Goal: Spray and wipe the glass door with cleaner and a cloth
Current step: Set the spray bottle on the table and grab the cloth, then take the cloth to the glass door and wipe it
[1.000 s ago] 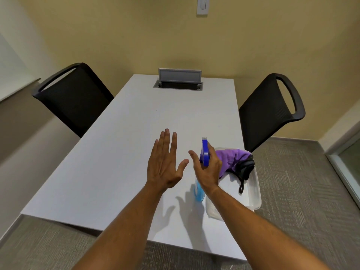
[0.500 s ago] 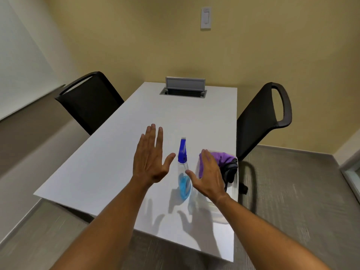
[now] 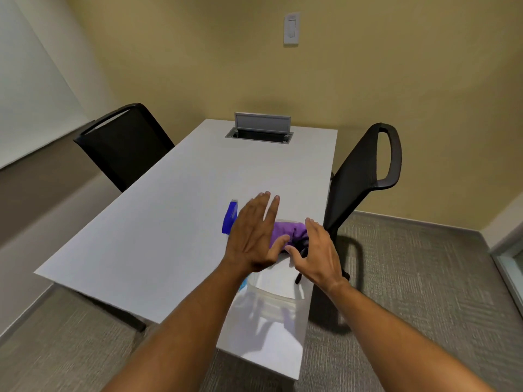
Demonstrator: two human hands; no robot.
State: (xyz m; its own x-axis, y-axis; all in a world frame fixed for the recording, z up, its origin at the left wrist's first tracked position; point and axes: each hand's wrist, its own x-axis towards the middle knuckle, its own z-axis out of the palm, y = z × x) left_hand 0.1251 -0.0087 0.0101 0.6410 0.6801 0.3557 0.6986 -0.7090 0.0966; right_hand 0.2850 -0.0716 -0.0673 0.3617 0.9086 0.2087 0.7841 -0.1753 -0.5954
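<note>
Overhead, two empty hands, left hand [image 3: 253, 236] and right hand [image 3: 318, 254], spread over one purple cloth [image 3: 291, 232]; one spray bottle [image 3: 229, 217] beside.

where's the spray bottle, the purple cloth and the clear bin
spray bottle [image 3: 229, 217], head view, blue trigger head
purple cloth [image 3: 293, 232], head view, its folded top
clear bin [image 3: 278, 297], head view, near rim

Left hand [image 3: 254, 236] and right hand [image 3: 317, 256] spread above purple cloth [image 3: 288, 230]; spray bottle [image 3: 229, 217] beside
</note>
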